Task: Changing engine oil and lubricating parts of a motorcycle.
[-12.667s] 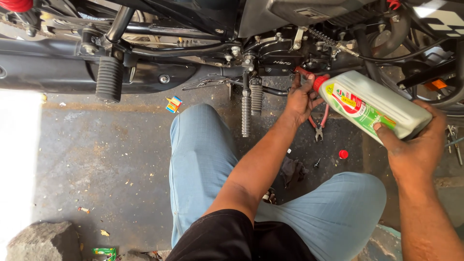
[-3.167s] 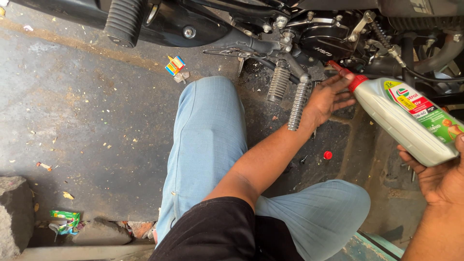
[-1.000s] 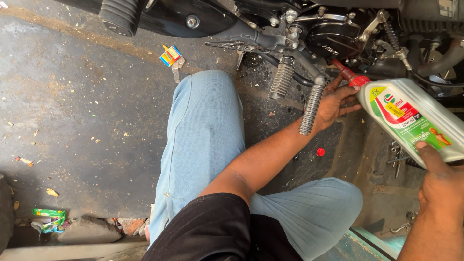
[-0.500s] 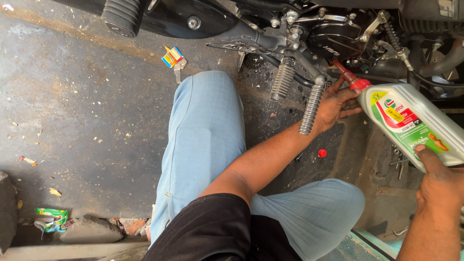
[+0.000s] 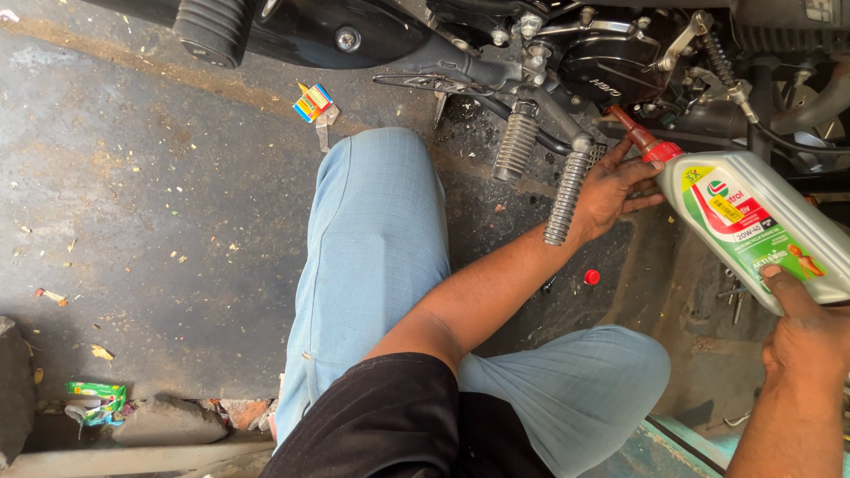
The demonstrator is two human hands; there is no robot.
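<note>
Tilting down toward the engine, the grey motor-oil bottle [image 5: 761,235] is lying with its long axis running from the lower right up to the upper left — the base is sitting in the right hand [image 5: 810,345], and the red spout [image 5: 639,137] is pointing into the black engine case [image 5: 611,71] of the motorcycle. The right hand is gripping the bottle's base from below, with the thumb pressing on the green label. The left hand [image 5: 611,190] is nearer to the spout: it is resting just beside the neck, its fingers partly curled and apart, touching the bottle near the red collar; I cannot tell if it is truly clamping anything. Beside this hand, two ribbed footpegs [image 5: 540,173] are hanging down from the frame.

A small red cap [image 5: 591,277] is lying on the oily concrete floor [image 5: 159,221], between the left forearm and the right knee. The person is squatting in light blue trousers [image 5: 372,257] — a colourful wrapper [image 5: 312,102] is lying near the left knee, toward the floor's far edge.
</note>
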